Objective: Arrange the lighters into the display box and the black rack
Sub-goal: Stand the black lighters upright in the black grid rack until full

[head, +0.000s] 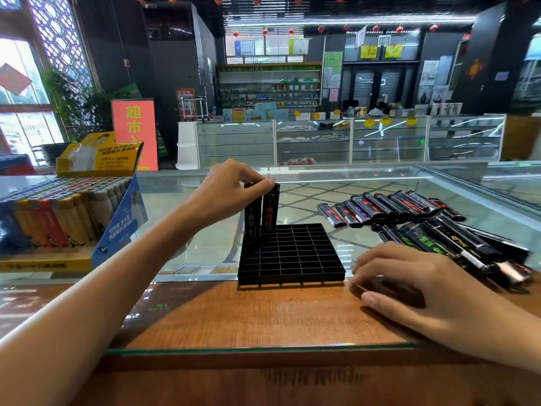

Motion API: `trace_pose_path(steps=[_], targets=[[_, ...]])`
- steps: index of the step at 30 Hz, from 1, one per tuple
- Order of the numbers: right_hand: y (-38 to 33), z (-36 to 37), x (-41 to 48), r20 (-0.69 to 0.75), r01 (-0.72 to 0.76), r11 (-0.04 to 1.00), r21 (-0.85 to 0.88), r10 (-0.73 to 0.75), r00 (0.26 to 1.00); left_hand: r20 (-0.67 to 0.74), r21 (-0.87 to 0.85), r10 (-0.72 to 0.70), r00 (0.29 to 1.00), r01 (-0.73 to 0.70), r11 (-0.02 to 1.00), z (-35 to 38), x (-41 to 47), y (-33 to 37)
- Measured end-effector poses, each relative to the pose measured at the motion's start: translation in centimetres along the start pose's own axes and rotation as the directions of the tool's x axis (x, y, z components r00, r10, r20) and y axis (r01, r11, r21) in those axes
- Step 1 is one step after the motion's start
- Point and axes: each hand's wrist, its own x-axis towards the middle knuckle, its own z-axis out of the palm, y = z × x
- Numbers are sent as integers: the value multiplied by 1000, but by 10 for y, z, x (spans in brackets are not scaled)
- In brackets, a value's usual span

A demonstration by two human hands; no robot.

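Observation:
A black gridded rack (295, 253) sits on the glass counter in front of me. Two black lighters stand upright in its far left corner: one with green print (252, 222) and one with red print (270, 210). My left hand (231, 186) pinches their tops from above. A pile of black lighters (424, 227) lies to the right of the rack. My right hand (421, 284) rests on the counter by the pile, fingers curled over a dark lighter (392, 288). The display box (67, 218) at the left holds rows of coloured lighters.
The counter has a wooden front strip (263, 317) under glass and a glass top behind it. The display box's yellow lid (96, 156) stands up at the far left. Shop showcases (336, 142) and shelves fill the background.

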Motion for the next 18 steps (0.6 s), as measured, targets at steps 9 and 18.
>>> trace_pose_path(steps=[9, 18], targets=[[-1, -1, -6, -7, -51, 997, -53, 50, 999, 34, -19, 31, 999, -31, 999, 3, 0, -8], [25, -58, -45, -370, -386, 920, -74, 334, 867, -196, 26, 174, 965, -172, 985, -11, -4, 0]])
